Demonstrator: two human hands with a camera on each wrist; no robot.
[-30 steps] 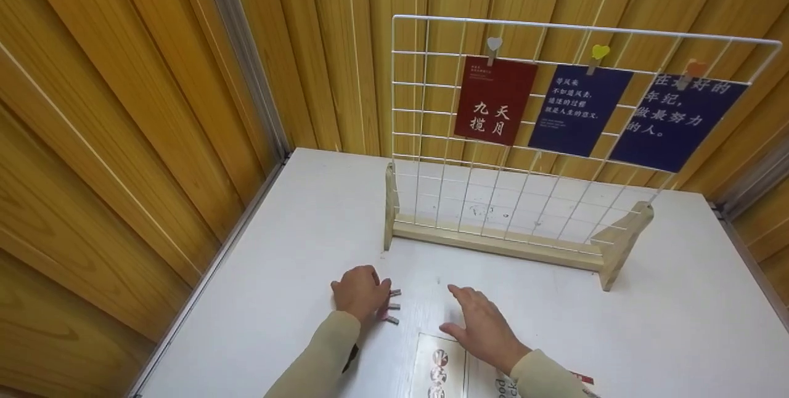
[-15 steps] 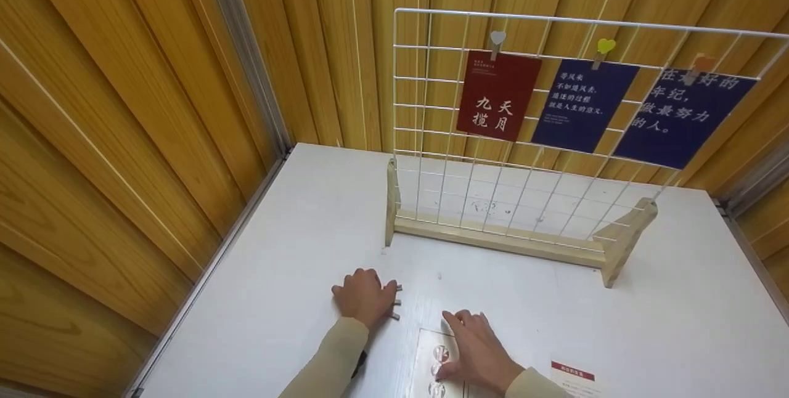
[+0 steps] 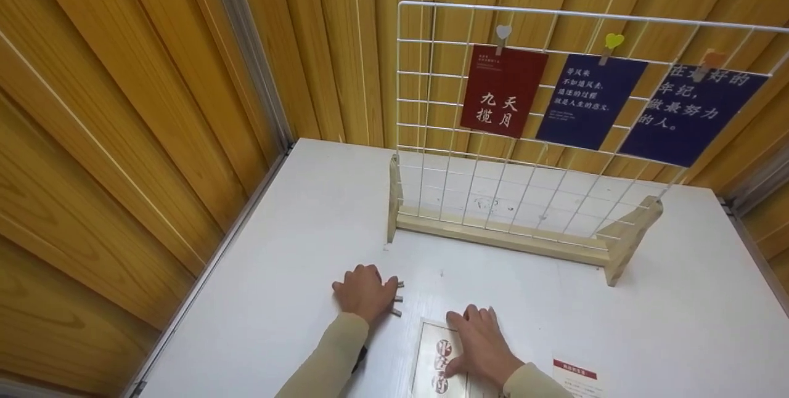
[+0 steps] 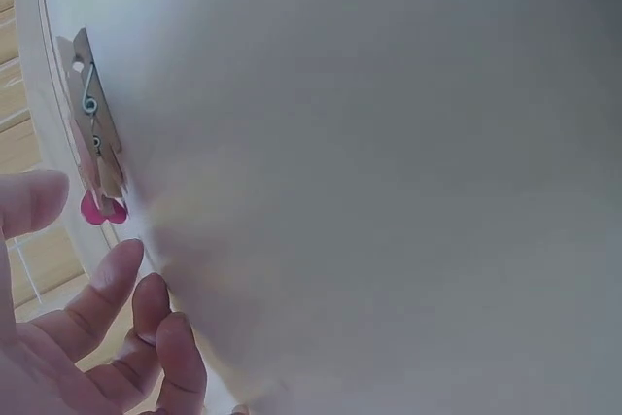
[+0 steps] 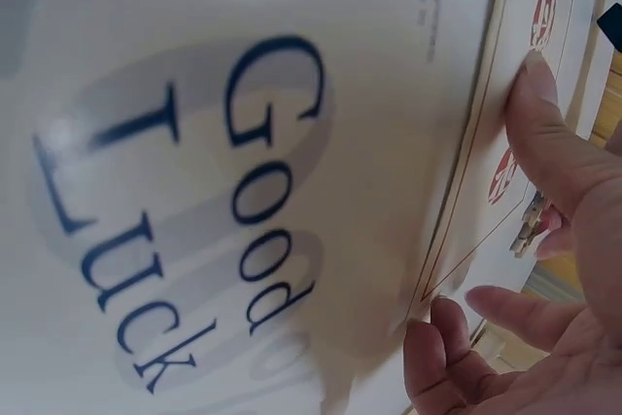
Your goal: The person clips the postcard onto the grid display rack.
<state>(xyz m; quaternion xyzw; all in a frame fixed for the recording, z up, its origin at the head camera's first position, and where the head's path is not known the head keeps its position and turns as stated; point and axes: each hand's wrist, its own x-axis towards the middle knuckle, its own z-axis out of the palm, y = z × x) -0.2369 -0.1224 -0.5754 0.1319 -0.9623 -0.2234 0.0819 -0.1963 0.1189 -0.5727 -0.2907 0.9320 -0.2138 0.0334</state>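
Observation:
In the head view my left hand (image 3: 365, 293) rests at the white table beside several small clothespins (image 3: 397, 299), partly covered by its thumb side. The left wrist view shows one wooden clothespin (image 4: 92, 114) with a pink heart end, standing just beyond the spread thumb and fingertips. My right hand (image 3: 486, 345) lies over a white card (image 3: 428, 349) with red round characters. Its thumb is on the card's face, and its bent fingertips are by the card's far end. Beside it, a "Good Luck" card (image 5: 272, 172) fills much of the right wrist view.
A white wire grid (image 3: 431, 124) stands in a wooden base (image 3: 499, 241) at the back. Clipped to it are a red card (image 3: 504, 90) and two blue cards (image 3: 592, 102). Another card (image 3: 576, 376) with a red band lies at the right front.
My right hand has come down and toward the card with the red characters, from over the table beyond it. The left hand has stayed by the clothespins, its fingers slightly more spread.

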